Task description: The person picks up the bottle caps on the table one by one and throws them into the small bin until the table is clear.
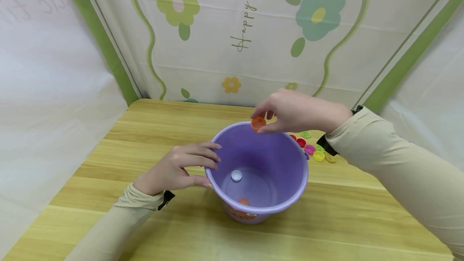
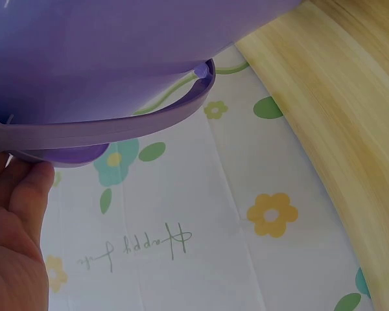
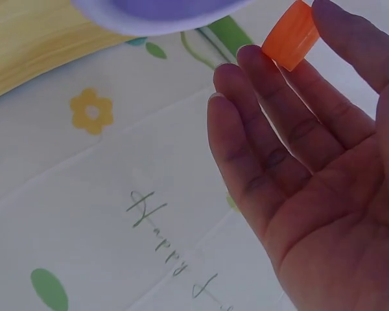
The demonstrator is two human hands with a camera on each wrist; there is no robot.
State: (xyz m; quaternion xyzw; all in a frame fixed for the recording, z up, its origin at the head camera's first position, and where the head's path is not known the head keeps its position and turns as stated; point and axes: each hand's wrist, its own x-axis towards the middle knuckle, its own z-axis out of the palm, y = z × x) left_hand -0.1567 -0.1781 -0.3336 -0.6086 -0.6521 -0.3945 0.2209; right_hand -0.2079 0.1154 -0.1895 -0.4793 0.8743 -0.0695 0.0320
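A purple bucket (image 1: 261,152) stands upright on the wooden table. My left hand (image 1: 185,166) holds its left rim, the fingers reaching over the edge and the thumb at the outer side. Above the far rim, my right hand (image 1: 290,112) pinches an orange bottle cap (image 1: 258,124) between thumb and fingers. The right wrist view shows that orange cap (image 3: 292,35) side-on, with the other fingers extended. Inside the bucket, a white cap (image 1: 236,176) lies on the bottom at the left, and an orange piece (image 1: 244,201) is partly hidden by the near rim.
Several coloured caps, among them a yellow cap (image 1: 318,156) and a magenta cap (image 1: 309,150), lie on the table (image 1: 163,128) right of the bucket. The bucket's handle (image 2: 117,131) hangs along its side in the left wrist view. A flowered curtain (image 1: 217,59) rises behind the table.
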